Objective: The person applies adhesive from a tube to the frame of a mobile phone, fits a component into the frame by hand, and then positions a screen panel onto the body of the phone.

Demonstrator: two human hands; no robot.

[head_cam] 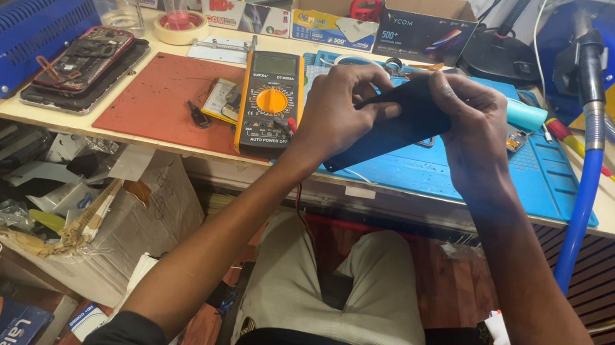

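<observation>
Phone [400, 126] — a flat black slab — is held tilted above the blue mat [557, 191] near the bench's front edge, just right of the yellow multimeter [271, 103]. Both hands grip it: the left hand [339, 111] clamps its left side with the thumb on the upper edge, and the right hand [472, 126] pinches the top right corner, fingers curled. By the look of it, the hands are working at that upper edge — careful fingertip pressure seems called for. Forearms reach forward from the lap, wrists bent inward.

Bare forearms, black short sleeves, black shirt, khaki trousers (knees apart).
</observation>
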